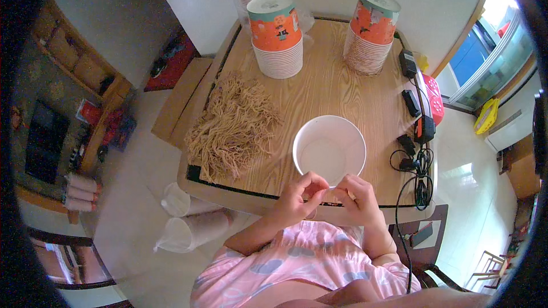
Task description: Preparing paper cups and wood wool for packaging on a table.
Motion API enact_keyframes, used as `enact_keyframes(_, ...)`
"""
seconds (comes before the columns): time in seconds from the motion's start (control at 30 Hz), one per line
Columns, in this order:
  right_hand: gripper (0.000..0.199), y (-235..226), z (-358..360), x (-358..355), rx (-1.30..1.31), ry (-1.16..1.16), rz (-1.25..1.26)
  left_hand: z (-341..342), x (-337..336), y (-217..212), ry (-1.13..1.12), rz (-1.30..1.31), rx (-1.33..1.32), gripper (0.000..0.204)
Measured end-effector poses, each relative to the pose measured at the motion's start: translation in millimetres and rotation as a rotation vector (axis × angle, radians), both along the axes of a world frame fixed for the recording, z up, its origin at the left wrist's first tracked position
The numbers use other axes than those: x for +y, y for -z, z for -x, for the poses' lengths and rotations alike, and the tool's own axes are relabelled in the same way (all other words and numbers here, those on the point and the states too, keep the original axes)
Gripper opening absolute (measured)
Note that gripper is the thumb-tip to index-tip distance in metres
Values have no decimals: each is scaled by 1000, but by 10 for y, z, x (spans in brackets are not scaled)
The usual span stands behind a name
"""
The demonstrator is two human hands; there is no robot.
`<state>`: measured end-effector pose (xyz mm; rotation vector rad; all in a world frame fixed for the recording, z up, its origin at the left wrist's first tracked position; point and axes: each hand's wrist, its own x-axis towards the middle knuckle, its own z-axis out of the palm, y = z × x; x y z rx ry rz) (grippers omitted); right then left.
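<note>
An open white paper bucket (329,151) stands on the wood-grain table (319,94) in front of me, its mouth facing up. At its near rim my left hand (301,198) and my right hand (357,198) come together, thumbs and fingertips pinched. Something thin and pale seems to be between the fingertips, too small to name. Whether the fingers touch the rim, I cannot tell. Left of the bucket lies a heap of tan, crinkled strings (231,128).
Two upside-down stacks of orange-printed paper buckets, left (277,37) and right (372,31), stand at the table's far side. Black adapters and a coiled cable (422,179) line the right edge. Wrapped cup stacks (194,232) lie on the floor at left.
</note>
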<state>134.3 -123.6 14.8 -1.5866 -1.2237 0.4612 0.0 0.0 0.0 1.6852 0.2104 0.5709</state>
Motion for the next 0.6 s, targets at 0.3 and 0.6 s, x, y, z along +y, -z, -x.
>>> enact_keyframes(0.3,19,17,-73,-46,-143,-61,40,-63,-67,-36,-65,-18,59,8)
enact_keyframes(0.6,10,10,14,-16,57,24,-41,-45,-53,59,-115,-11,62,10)
